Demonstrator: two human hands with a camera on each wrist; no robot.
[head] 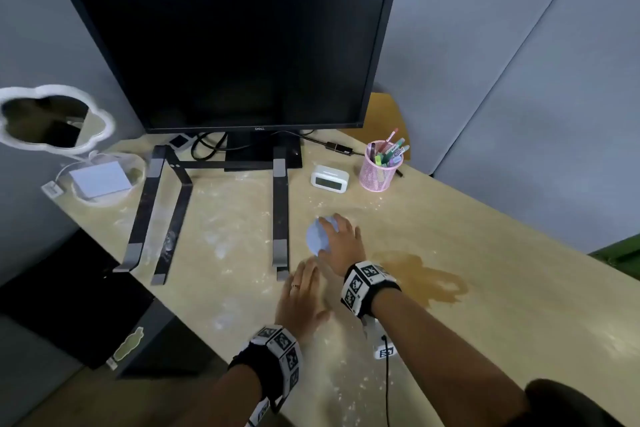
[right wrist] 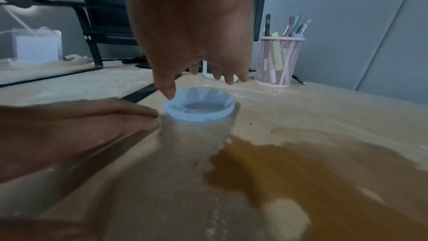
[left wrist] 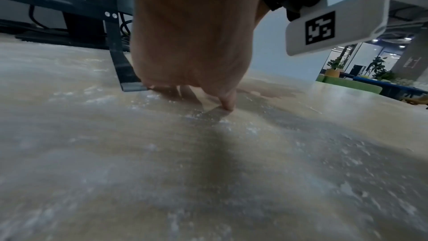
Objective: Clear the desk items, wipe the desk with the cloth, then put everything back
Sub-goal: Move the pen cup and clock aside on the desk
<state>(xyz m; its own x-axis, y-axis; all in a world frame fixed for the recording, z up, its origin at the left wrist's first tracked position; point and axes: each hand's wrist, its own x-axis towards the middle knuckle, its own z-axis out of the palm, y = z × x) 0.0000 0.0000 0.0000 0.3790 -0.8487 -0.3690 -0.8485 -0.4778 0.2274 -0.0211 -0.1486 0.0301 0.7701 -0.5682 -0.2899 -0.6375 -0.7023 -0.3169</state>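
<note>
A pale blue round coaster [head: 316, 236] [right wrist: 199, 106] lies flat on the dusty wooden desk [head: 502, 253]. My right hand [head: 334, 230] [right wrist: 199, 88] arches over it with the fingers spread. The thumb tip touches the coaster's left rim and the other fingertips [right wrist: 228, 81] hang just above its far side. My left hand [head: 301, 295] [right wrist: 81, 127] lies flat on the desk close to the coaster's near left edge, fingers straight and holding nothing. In the left wrist view its fingertips [left wrist: 228, 107] press on the desk. No cloth is in view.
A brown spill [head: 426, 277] [right wrist: 312, 171] spreads right of my right wrist. A black laptop stand [head: 173, 204] sits left of the hands, in front of the monitor [head: 235, 52]. A white clock [head: 329, 178] and pink pen holder [head: 379, 168] stand behind. A mirror [head: 52, 121] and white box [head: 100, 178] are far left.
</note>
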